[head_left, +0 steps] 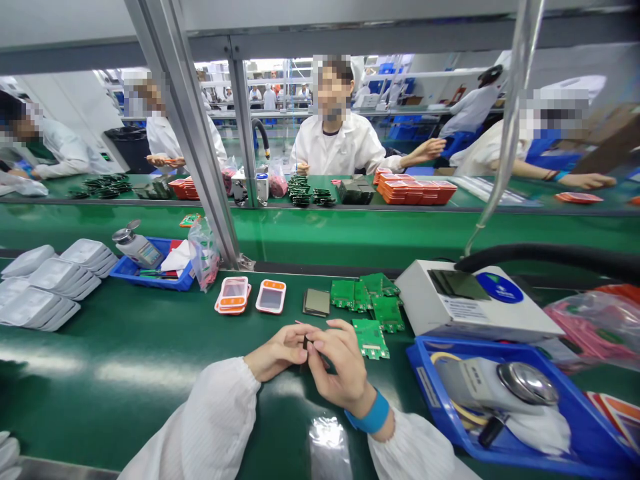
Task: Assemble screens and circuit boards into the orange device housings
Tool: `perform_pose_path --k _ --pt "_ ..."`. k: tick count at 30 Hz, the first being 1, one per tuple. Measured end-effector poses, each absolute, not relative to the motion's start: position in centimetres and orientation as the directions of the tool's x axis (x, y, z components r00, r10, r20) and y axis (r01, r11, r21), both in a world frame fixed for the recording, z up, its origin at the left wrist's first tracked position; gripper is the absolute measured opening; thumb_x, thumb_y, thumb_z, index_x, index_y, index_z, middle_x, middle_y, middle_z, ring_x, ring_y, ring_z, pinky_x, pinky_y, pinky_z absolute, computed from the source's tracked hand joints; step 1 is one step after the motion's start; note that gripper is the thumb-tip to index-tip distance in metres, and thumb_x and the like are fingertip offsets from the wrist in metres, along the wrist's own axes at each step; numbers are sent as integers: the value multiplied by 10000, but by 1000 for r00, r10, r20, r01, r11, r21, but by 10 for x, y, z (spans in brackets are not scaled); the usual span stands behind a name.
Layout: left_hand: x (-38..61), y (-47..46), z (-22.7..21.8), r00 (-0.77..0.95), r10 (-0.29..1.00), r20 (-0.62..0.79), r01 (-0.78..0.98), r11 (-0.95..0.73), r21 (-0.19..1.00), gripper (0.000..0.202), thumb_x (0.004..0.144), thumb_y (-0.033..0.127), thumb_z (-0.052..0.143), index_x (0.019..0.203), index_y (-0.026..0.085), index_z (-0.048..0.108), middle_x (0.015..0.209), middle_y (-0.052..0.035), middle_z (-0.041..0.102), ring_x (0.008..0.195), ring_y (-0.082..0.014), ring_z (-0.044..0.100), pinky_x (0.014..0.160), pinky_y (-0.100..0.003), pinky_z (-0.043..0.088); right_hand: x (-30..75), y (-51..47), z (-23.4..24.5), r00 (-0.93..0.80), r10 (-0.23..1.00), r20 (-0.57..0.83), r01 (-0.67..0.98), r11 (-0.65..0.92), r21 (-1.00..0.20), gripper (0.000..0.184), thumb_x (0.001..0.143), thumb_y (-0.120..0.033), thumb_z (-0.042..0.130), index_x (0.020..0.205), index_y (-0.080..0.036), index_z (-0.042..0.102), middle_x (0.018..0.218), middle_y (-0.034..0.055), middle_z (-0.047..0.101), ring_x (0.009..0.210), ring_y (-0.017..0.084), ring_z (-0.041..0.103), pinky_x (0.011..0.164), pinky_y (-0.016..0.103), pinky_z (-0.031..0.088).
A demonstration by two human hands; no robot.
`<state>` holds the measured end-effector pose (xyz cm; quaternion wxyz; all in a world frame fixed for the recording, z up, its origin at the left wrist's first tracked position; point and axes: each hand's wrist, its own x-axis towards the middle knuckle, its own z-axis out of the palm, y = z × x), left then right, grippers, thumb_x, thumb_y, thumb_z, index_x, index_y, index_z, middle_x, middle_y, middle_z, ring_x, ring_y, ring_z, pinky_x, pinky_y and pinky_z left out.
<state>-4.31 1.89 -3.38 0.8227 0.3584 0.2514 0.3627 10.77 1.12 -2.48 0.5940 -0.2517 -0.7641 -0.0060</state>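
My left hand [281, 351] and my right hand [341, 363] meet over the green bench, fingertips pinched together. Between them is a small dark piece [305, 343], mostly hidden by the fingers, so its kind cannot be made out. Just beyond the fingers sits a short stack of grey display panels [317, 302]. Green circuit boards [370, 339] lie close to my right hand, several of them overlapping. Farther left are an orange-and-white framed device with a screen [271, 297] and a small pile of similar frames [233, 296]. A clear plastic bag [329, 443] lies below my hands.
On the right stand a white box-shaped machine [470, 310] and a blue tray [435, 407] holding a dispenser bottle. Stacked white casings [47, 287] and another blue tray [175, 285] are at left. A metal post [200, 153] rises at the bench's back; co-workers sit across.
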Motion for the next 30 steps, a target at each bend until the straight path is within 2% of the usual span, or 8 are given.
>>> perform_pose_path --k 9,17,23,30 --pt "-44 20 -34 600 775 -196 -370 487 791 531 551 251 837 1052 172 680 961 -55 671 939 -172 588 886 -280 392 108 11 -23 -184 359 915 408 875 -261 299 795 11 503 1017 -181 560 799 46 703 736 185 629 768 466 543" --pt "-44 19 -36 601 773 -203 -377 497 781 492 564 214 836 1029 172 679 966 -45 670 937 -159 587 874 -263 381 108 11 -23 -184 378 907 391 875 -285 322 774 24 499 1025 -164 567 770 50 680 714 190 625 775 469 536" --pt "-45 19 -37 613 768 -188 -381 495 781 477 581 202 817 1034 160 675 981 -60 671 939 -177 595 891 -291 383 107 10 -26 -172 413 894 359 872 -333 351 772 18 485 1053 -181 556 808 51 676 731 197 634 766 483 541" --pt "-47 21 -45 607 774 -180 -374 478 794 487 584 237 822 1043 173 671 932 -42 659 901 -163 586 826 -275 402 104 11 -25 -161 436 885 343 866 -364 313 787 9 468 1024 -180 545 801 53 665 736 194 628 763 481 541"
